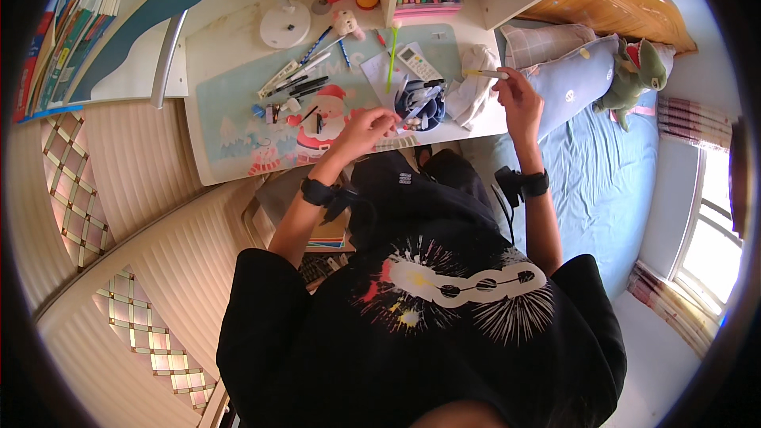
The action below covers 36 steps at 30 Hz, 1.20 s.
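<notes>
My right hand (520, 105) is raised at the right end of the desk, its fingers closed on a slim white pen (493, 74) that points left. Near the desk's front edge, my left hand (366, 131) has its fingertips pinched together beside a dark blue pencil case (430, 114). Whether those fingertips hold the case's edge or some small thing is too small to tell. The pencil case sits open between my hands, with a few items showing at its top. Just beyond it lie a white remote control (414, 59) and a long green stick (392, 63).
Several pens (309, 85) and small stationery pieces lie scattered left of my left hand on a desk mat (226, 103) with a Santa picture. A lamp base (285, 25) stands behind them. White cloth (473, 87) lies at the desk's right end, next to a blue bed (594, 166).
</notes>
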Each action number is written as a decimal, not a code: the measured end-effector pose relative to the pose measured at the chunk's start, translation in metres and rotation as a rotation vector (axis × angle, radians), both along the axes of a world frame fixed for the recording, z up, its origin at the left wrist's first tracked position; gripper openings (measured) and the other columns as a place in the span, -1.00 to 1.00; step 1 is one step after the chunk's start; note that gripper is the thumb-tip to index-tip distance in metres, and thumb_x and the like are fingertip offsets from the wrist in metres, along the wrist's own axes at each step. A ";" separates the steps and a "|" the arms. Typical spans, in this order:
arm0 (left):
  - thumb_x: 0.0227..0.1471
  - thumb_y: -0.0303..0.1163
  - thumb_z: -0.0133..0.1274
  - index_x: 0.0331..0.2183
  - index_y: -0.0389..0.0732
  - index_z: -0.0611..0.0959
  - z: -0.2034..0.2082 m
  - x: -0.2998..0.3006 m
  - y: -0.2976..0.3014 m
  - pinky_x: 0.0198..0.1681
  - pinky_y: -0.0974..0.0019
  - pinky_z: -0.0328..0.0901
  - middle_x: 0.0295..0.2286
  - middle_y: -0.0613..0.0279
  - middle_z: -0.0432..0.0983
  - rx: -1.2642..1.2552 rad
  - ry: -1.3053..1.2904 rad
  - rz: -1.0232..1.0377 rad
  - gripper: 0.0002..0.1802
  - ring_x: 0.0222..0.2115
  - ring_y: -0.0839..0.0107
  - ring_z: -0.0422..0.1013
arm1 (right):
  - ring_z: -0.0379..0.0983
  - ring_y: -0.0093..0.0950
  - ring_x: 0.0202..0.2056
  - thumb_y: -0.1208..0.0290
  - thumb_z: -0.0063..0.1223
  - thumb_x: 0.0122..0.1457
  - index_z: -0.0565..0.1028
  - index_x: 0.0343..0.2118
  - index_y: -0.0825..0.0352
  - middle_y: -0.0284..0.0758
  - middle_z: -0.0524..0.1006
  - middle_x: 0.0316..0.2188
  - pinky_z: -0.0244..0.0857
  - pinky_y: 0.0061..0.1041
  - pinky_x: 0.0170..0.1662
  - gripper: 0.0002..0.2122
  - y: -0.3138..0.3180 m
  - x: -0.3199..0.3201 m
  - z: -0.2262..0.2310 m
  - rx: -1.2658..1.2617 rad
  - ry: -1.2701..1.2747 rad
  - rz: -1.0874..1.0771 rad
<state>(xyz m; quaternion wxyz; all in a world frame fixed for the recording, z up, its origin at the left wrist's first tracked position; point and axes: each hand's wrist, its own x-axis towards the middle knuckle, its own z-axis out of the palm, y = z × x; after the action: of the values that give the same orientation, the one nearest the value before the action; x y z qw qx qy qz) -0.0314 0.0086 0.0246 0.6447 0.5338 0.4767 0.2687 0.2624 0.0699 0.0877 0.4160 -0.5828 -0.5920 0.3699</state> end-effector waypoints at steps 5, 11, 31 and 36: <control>0.19 -0.39 -0.12 -0.24 -0.30 0.55 -0.009 -0.014 -0.009 -0.32 0.48 0.31 -0.37 0.34 0.49 -0.121 0.041 0.073 -0.79 -0.38 0.58 0.40 | 0.43 -0.66 -0.53 0.58 -0.02 0.14 0.47 -0.15 0.40 -0.33 0.58 -0.49 0.32 -0.68 -0.44 -0.79 0.015 -0.018 -0.018 0.066 -0.148 0.187; 0.20 -0.38 -0.12 -0.24 -0.29 0.55 -0.008 -0.029 -0.013 -0.28 0.47 0.30 -0.36 0.34 0.49 -0.077 0.040 0.137 -0.78 -0.38 0.59 0.39 | 0.44 -0.57 -0.56 0.54 0.00 0.13 0.46 -0.21 0.44 -0.30 0.58 -0.51 0.32 -0.63 -0.46 -0.83 0.032 -0.054 -0.056 0.000 -0.094 0.310; 0.21 -0.24 -0.12 -0.22 -0.20 0.56 -0.026 -0.089 -0.031 -0.39 0.49 0.33 -0.42 0.38 0.49 -0.220 0.104 0.396 -0.73 -0.41 0.60 0.40 | 0.42 -0.11 -0.38 0.53 0.05 0.02 0.48 -0.41 0.36 -0.16 0.45 -0.47 0.31 -0.26 -0.29 -0.93 0.052 -0.068 -0.078 0.169 -0.383 0.596; 0.12 -0.27 -0.03 -0.31 -0.24 0.58 -0.097 -0.118 -0.028 -0.43 0.37 0.33 -0.46 0.25 0.52 -0.039 0.257 0.460 -0.76 -0.48 0.42 0.45 | 0.44 -0.13 -0.36 0.51 0.07 0.01 0.50 -0.37 0.37 -0.15 0.49 -0.42 0.32 -0.31 -0.28 -0.89 0.053 -0.075 -0.077 0.081 -0.441 0.675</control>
<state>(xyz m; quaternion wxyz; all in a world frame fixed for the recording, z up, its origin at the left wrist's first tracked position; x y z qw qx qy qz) -0.1499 -0.0190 -0.0721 0.5109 0.4285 0.6685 0.3292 0.1875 0.1226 0.0107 0.1568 -0.4043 -0.8393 0.3280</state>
